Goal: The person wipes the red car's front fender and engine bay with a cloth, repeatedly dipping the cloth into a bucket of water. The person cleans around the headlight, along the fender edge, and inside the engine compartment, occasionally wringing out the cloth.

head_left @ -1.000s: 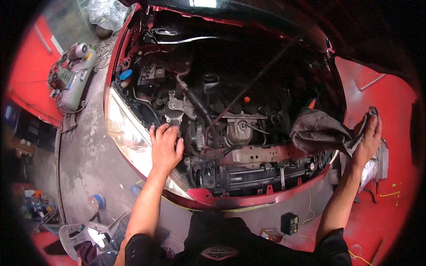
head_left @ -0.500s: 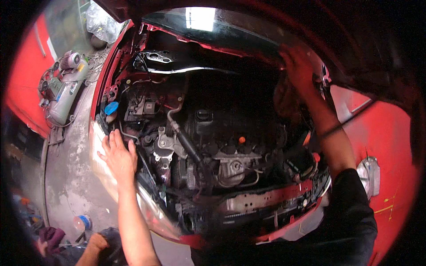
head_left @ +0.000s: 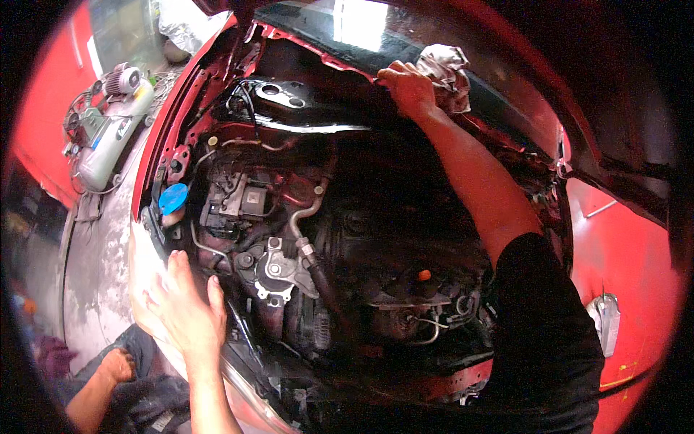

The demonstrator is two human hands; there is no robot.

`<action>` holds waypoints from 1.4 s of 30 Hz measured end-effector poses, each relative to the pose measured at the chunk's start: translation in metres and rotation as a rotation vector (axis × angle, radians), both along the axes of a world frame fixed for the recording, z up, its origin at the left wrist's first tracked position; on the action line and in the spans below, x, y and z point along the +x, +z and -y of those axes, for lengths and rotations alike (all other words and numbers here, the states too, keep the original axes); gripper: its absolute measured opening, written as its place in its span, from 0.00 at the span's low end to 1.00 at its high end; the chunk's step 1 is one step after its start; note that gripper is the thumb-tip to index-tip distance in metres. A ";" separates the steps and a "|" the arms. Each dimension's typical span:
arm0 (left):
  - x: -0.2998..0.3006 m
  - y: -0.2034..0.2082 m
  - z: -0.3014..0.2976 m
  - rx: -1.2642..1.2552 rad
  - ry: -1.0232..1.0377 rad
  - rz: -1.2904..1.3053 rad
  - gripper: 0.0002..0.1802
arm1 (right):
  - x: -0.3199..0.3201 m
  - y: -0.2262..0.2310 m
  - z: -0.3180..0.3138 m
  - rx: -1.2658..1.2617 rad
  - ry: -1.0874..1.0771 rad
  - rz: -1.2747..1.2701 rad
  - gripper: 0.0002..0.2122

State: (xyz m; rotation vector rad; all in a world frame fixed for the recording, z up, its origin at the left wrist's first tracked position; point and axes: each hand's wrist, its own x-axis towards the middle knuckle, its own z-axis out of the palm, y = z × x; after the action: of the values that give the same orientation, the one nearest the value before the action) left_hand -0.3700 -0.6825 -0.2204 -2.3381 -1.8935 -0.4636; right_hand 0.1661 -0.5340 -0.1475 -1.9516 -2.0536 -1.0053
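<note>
My left hand (head_left: pixel 186 311) lies flat on the pale headlight (head_left: pixel 144 267) at the left front of a red car, fingers stretched and thumb apart. Across the engine bay reaches my right arm in a black sleeve. My right hand (head_left: pixel 410 88) is at the far edge of the bay by the windshield (head_left: pixel 318 32), its fingers curled. A crumpled, stained light rag (head_left: pixel 444 78) bunches out beside that hand and appears gripped in it; the palm side is hidden. Under my arms lies the dark engine (head_left: pixel 390 289), with a blue reservoir cap (head_left: pixel 173 198) near the left fender.
The raised hood (head_left: pixel 614 137) overhangs the right side. At left on the floor stands an air compressor (head_left: pixel 108 155). Another person's hand (head_left: pixel 119 365) and dark clothing are low at left, close to the headlight. A metal mount (head_left: pixel 275 269) sits in the bay.
My view has shifted in over the engine bay. My right hand has moved left along the windshield's base, and the rag now shows in the light. My left hand stays on the headlight.
</note>
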 end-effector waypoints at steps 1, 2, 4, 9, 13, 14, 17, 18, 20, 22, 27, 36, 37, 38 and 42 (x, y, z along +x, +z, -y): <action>0.000 0.002 0.000 0.006 -0.006 -0.012 0.35 | -0.003 -0.007 -0.006 0.053 -0.016 -0.003 0.06; 0.000 0.003 0.000 -0.023 0.017 -0.060 0.35 | -0.006 -0.011 -0.011 0.100 -0.020 -0.003 0.05; 0.001 0.003 0.000 -0.008 0.006 -0.019 0.35 | -0.006 -0.012 -0.016 0.147 -0.002 -0.013 0.05; 0.000 -0.001 -0.001 -0.026 0.011 0.003 0.37 | 0.003 -0.015 -0.017 0.164 0.058 -0.015 0.06; -0.001 -0.001 -0.002 -0.022 -0.008 0.001 0.39 | 0.009 -0.014 -0.009 0.107 0.053 0.006 0.06; -0.001 -0.001 -0.002 -0.036 0.009 -0.036 0.39 | 0.009 -0.011 -0.007 0.106 0.076 0.001 0.06; 0.000 0.000 -0.001 -0.024 -0.006 -0.052 0.39 | 0.001 -0.004 -0.012 0.100 0.114 -0.016 0.06; 0.000 0.001 -0.001 -0.018 -0.012 -0.029 0.38 | -0.005 -0.003 -0.018 0.098 0.107 -0.021 0.05; 0.001 0.001 0.000 -0.001 0.004 -0.084 0.36 | -0.019 -0.001 -0.035 0.095 0.081 -0.021 0.05; 0.002 0.002 -0.001 -0.023 0.004 -0.046 0.36 | -0.035 -0.003 -0.055 0.091 0.043 -0.016 0.05; 0.000 0.001 -0.001 -0.012 0.001 -0.022 0.36 | -0.050 -0.005 -0.074 0.043 0.000 0.027 0.07; -0.004 0.000 -0.002 0.007 -0.020 0.028 0.35 | -0.037 -0.007 -0.039 -0.042 0.083 0.126 0.19; -0.005 0.001 -0.001 -0.003 -0.018 0.049 0.35 | -0.037 -0.006 -0.035 -0.062 0.077 0.116 0.22; -0.005 0.002 -0.001 -0.012 -0.016 0.067 0.35 | -0.037 -0.004 -0.030 -0.092 0.027 0.099 0.24; -0.007 0.005 0.000 -0.027 0.004 0.105 0.34 | -0.027 0.006 -0.005 -0.198 -0.069 0.045 0.34</action>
State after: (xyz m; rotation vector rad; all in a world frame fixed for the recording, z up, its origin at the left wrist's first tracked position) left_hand -0.3772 -0.6821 -0.2157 -2.3707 -1.9611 -0.5745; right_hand 0.1386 -0.5287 -0.1415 -2.1266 -2.2004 -0.8973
